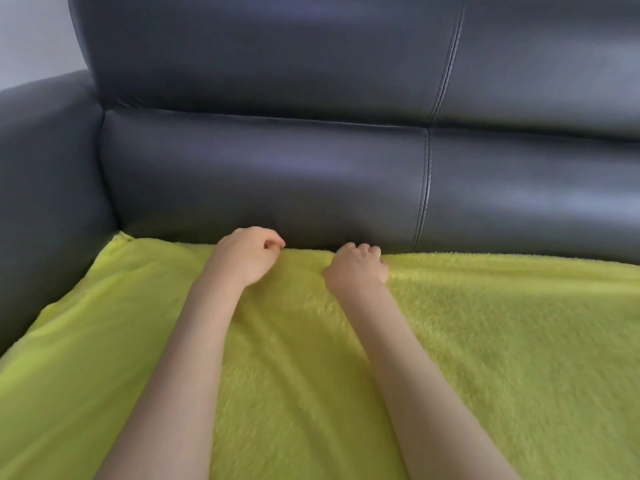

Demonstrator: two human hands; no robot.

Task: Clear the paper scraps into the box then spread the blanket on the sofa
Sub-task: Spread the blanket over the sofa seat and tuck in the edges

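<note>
Both arms are stretched out over the blanket (450,341), the yellow-green fleece that covers the seat of the dark leather sofa (263,168). Its far edge runs right along the foot of the sofa's backrest, and its near-left corner sits tucked by the sofa's armrest. The left hand (247,256) is at that far edge, fingers curled with thumb and fingertips meeting on the hem, pinching it by the look of things. The right hand (358,266) is just beside it, knuckles up and fingers curled down into the pile at the same edge; it appears to grip the cloth, though the fingertips are hidden.

So where does the job stand? The spreading looks nearly done: the blanket lies open and mostly flat against the sofa (a few soft creases run back from the hands toward the camera). What seems left is tugging this back edge straight and smoothing. No paper scraps or box are in view, so that part can't be judged from here.
</note>
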